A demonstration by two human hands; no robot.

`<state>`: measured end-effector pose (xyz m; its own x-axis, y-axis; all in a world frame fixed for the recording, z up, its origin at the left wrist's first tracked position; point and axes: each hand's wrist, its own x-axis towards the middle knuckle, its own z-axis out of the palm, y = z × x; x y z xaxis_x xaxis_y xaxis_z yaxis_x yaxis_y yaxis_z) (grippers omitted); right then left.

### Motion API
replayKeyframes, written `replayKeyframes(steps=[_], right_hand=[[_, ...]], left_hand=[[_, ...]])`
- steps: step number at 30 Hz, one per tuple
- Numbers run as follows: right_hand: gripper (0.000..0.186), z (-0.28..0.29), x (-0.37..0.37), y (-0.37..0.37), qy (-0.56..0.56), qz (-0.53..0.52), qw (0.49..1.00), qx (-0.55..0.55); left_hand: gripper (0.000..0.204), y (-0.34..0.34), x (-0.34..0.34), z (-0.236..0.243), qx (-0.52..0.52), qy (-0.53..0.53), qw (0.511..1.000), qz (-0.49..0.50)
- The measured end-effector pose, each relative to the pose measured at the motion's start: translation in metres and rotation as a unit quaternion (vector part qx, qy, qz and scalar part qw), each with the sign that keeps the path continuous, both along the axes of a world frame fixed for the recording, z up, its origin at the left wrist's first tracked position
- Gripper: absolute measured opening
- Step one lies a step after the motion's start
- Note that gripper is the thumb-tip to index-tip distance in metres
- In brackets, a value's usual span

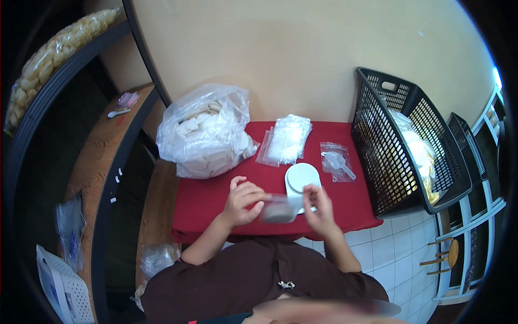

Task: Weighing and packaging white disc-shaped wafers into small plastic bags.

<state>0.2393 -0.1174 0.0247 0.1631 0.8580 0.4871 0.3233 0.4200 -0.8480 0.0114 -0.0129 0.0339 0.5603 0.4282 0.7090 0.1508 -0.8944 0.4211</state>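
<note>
A small clear plastic bag [278, 209], blurred by motion, is stretched between my hands over the front of the red-covered table. My left hand [243, 204] pinches its left end, and my right hand [315, 208] grips the right end with fingers closed. Just behind them sits a white scale [302, 177] with a round top. Farther back lie a stack of clear bags [288, 137] and a white scoop [337, 162] in a bag. A large translucent sack [202, 135] of white pieces stands at the left of the table [199, 202].
A black crate [380, 162] holding bagged items stands at the right. Shelving [78, 178] on the left carries bags of pale rounded pieces [48, 65], loose bags and a white basket [65, 289]. A wooden stool [450, 254] is at lower right.
</note>
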Motion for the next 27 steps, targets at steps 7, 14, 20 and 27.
replayKeyframes(steps=[7,14,20,27], right_hand=[[0.018,0.107,0.117,-0.001,0.007,-0.318,0.907,0.276],[0.027,0.174,0.169,-0.016,-0.31,-0.621,0.702,0.159],[0.032,0.091,0.122,0.064,-0.453,-0.514,0.707,0.175],[0.053,-0.102,0.026,0.185,-0.425,-0.112,0.894,-0.09]], left_hand=[[0.033,-0.01,-0.017,0.009,-0.028,0.004,0.999,0.028],[0.023,-0.025,-0.063,-0.006,-0.049,0.009,0.993,0.104],[0.021,-0.035,-0.094,-0.013,-0.117,0.013,0.977,0.176],[0.022,-0.034,-0.095,0.006,-0.063,0.046,0.984,0.162]])
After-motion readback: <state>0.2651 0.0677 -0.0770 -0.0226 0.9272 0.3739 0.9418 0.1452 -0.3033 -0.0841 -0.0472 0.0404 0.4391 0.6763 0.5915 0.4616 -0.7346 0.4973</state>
